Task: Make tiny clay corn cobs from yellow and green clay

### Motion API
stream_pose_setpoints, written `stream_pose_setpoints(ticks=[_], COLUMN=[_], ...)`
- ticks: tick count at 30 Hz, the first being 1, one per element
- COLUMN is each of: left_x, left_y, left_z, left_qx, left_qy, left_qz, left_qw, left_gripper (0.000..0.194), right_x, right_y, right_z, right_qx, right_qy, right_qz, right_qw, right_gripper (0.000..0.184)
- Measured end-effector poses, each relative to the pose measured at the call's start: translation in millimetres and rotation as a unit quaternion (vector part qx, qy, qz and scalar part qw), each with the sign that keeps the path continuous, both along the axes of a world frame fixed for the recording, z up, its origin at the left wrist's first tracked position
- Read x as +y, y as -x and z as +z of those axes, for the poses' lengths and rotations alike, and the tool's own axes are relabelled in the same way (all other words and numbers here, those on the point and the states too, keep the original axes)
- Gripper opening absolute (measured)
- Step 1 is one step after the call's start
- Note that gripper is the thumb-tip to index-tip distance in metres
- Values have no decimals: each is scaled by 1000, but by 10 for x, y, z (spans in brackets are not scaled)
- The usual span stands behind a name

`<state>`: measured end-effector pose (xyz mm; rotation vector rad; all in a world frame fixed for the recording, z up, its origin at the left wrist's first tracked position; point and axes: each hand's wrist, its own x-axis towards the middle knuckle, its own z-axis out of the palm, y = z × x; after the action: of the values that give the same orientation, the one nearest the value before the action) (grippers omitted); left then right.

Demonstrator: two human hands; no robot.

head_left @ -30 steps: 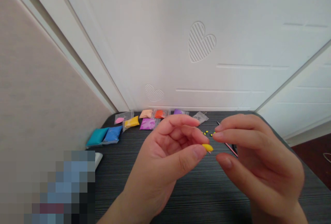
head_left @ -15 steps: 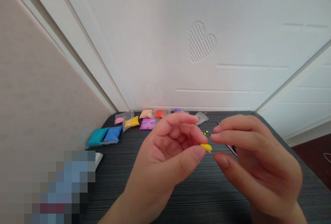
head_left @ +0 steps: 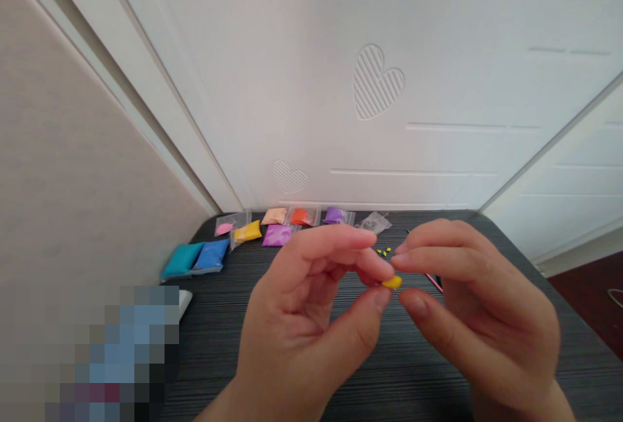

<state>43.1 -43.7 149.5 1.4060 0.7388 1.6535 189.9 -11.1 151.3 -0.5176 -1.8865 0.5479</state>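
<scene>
A small rounded lump of yellow modelling clay point(head_left: 392, 282) is pinched between the thumb and index finger of my left hand point(head_left: 316, 318). Just right of it, my right hand point(head_left: 481, 311) has its thumb and fingers apart, with nothing visible between them; its fingertips are close to the clay. Behind the hands, several tiny yellow and dark bits point(head_left: 384, 252) lie on the table. A thin pink stick-like tool point(head_left: 434, 283) is partly covered by my right hand.
Along the back of the dark table point(head_left: 219, 344) lie bags of coloured clay: yellow point(head_left: 248, 232), magenta point(head_left: 277, 235), orange point(head_left: 300, 216), purple point(head_left: 335, 215). A teal pack point(head_left: 182, 260) and a blue pack point(head_left: 212, 256) sit at left. A white panel point(head_left: 243, 84) rises behind.
My left hand has turned slightly and shifted its pinch on the yellow clay, which sits a little lower and further right. My right hand has moved slightly left.
</scene>
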Motion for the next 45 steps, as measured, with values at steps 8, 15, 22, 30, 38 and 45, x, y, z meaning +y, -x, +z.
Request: stream_pose_setpoints(ticks=[8, 15, 22, 30, 38, 45], left_x=[-16, 73, 135, 128, 107, 132], left_y=[1, 70, 50, 77, 96, 106], left_z=[-12, -84, -47, -68, -38, -45], left_qx=[6, -99, -193, -184, -165, -175], left_qy=[41, 174, 229, 227, 212, 199], left_qz=[36, -96, -223, -218, -192, -198], left_qw=[999, 975, 928, 931, 944, 944], left_gripper=[36, 24, 23, 25, 19, 23], right_x=[-8, 27, 33, 13, 12, 5], right_y=[12, -13, -26, -39, -50, -52], right_z=[-4, -27, -3, -17, -10, -9], right_qx=[3, -16, -28, -31, -32, -36], right_qy=[-4, -26, -34, -42, -61, -56], right_qz=[-14, -7, 2, -32, -43, -41], right_qw=[1000, 1000, 999, 998, 997, 997], right_gripper=[28, 32, 33, 36, 32, 33])
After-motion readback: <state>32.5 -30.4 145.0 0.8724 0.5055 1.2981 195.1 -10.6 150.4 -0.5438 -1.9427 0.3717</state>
